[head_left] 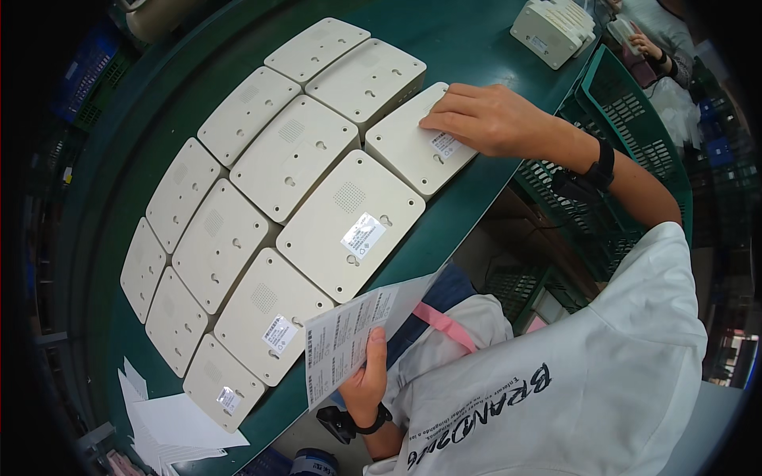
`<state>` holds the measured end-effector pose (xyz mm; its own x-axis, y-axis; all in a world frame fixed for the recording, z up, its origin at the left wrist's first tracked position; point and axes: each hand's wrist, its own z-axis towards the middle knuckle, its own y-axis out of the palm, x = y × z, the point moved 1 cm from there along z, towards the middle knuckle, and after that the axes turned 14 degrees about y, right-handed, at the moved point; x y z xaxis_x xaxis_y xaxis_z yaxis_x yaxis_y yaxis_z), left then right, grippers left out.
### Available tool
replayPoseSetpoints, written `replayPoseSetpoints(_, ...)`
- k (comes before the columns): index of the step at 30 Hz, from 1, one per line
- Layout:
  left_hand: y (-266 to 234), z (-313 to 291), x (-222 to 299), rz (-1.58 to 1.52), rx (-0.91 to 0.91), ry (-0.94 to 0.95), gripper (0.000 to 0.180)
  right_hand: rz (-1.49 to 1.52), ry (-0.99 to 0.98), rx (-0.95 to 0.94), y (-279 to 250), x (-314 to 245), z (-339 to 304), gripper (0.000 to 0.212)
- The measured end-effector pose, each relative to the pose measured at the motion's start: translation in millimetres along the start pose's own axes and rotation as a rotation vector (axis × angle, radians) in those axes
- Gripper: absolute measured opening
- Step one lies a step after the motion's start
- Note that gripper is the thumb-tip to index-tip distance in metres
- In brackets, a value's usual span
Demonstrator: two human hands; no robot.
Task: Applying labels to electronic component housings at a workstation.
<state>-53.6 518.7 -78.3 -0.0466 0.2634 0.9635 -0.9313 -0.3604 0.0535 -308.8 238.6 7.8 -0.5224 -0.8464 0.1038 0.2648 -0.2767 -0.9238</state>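
Rows of off-white plastic housings lie backs up, each with screw holes and keyhole slots. My right hand (496, 119) rests with bent, closed fingers on the housing (397, 155) at the right end of the near row. A white printed label (444, 143) shows just below its fingers; whether anything is pinched between the fingertips is hidden. In my left hand (368, 382) is a white sheet of printed labels (349, 337), held by its lower edge with the thumb on top. Three other near-row housings bear a label, among them the large middle one (349, 222).
The housings stand on a green table (460, 47). Loose white sheets (178, 424) lie at its lower left. More off-white units (552, 36) are stacked at the far right. Beside the table's right edge stands a green slatted crate (635, 135). Another person's hand (647, 44) holds a light-coloured piece beyond it.
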Motion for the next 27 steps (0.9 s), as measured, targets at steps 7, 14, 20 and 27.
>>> replayPoseSetpoints(7, -4, -3, -5, -0.009, -0.009, -0.016, 0.037, 0.182, 0.07, -0.125, 2, 13, -6, 0.027)
replayPoseSetpoints(14, -4, 9, 6, -0.16, 0.043, -0.066, 0.041, 0.789, 0.781, -0.178, -26, -7, -21, 0.022)
replayPoseSetpoints(20, -10, 17, 22, -0.433, 0.066, -0.17, 0.041, 1.222, 0.557, -0.199, -19, -146, -26, 0.021)
replayPoseSetpoints(27, -13, 5, 39, -0.439, 0.259, -0.101, 0.05, 1.723, 0.698, -0.405, -9, -194, 2, 0.032)
